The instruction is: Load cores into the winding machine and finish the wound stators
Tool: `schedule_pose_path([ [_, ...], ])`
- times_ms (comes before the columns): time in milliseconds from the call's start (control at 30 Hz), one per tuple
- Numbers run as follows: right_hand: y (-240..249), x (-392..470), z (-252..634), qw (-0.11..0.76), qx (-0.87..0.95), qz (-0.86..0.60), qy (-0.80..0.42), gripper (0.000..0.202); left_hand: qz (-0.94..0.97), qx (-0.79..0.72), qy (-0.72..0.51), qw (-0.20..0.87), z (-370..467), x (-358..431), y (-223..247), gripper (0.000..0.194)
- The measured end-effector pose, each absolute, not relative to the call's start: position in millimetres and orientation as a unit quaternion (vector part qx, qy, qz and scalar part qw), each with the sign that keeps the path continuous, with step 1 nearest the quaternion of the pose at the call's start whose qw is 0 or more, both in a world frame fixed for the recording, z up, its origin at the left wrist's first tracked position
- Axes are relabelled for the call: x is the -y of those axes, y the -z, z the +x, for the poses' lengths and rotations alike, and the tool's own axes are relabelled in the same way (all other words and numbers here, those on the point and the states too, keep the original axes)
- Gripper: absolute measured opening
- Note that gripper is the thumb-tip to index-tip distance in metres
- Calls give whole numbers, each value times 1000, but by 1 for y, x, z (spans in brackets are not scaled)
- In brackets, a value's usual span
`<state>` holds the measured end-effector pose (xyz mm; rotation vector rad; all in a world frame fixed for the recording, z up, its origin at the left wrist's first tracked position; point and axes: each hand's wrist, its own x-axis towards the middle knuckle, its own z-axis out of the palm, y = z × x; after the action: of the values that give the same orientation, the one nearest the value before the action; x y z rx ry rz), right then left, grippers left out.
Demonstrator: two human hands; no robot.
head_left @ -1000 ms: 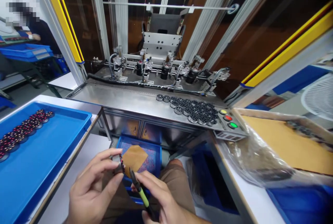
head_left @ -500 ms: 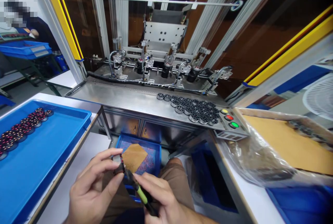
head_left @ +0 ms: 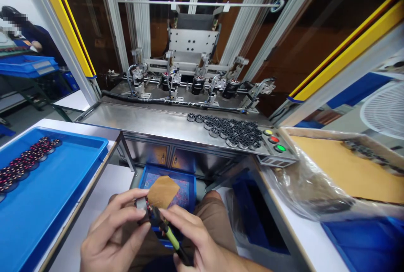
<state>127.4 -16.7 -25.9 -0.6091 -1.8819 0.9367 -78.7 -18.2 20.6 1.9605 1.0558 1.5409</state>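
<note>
Between the thumb and fingers of my left hand is a motor stator, a short round part with a grey rim and red and black bits on its face, which is turned to the right. My right hand grips a pair of nippers with green-and-black handles. Their dark tip lies at the stator's face; whether the jaws touch it I cannot make out. Beneath both hands a blue bin on the floor holds small coloured scraps and a piece of brown cardboard.
On the left, a blue tray carries rows of similar wound stators. Many black stators stand on the steel ledge beside push buttons. Behind is a winding machine. A plastic-lined box stands right; a person sits far left.
The nippers' tip has come closer against the stator's face. Both hands sit slightly lower in view, and the camera view has shifted a little.
</note>
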Motion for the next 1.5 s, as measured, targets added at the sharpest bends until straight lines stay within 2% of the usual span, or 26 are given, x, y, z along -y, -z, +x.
schedule_pose_path([
  [233,30,17,127,463,771,-251,-357,81,730,-364,-534,221,-83,18,-18,37],
  [433,29,21,131,463,758,-286,-360,77,703,-364,-566,228,-84,22,-9,53],
  [600,37,18,127,480,753,-222,-392,80,718,-385,-550,180,-89,23,-5,51],
  [767,39,16,123,477,749,-202,-414,85,730,-375,-542,180,-91,24,-6,52],
  [1067,32,15,122,482,763,-203,-380,79,747,-378,-522,160,-92,25,-8,47],
  [1267,28,19,124,473,752,-262,-377,81,751,-374,-519,163,-91,21,-8,42],
  [1433,16,18,123,458,672,-357,-461,68,754,-344,-520,204,-91,14,-11,35],
  [1500,13,18,124,446,649,-363,-498,65,762,-328,-522,197,-90,14,-10,41],
])
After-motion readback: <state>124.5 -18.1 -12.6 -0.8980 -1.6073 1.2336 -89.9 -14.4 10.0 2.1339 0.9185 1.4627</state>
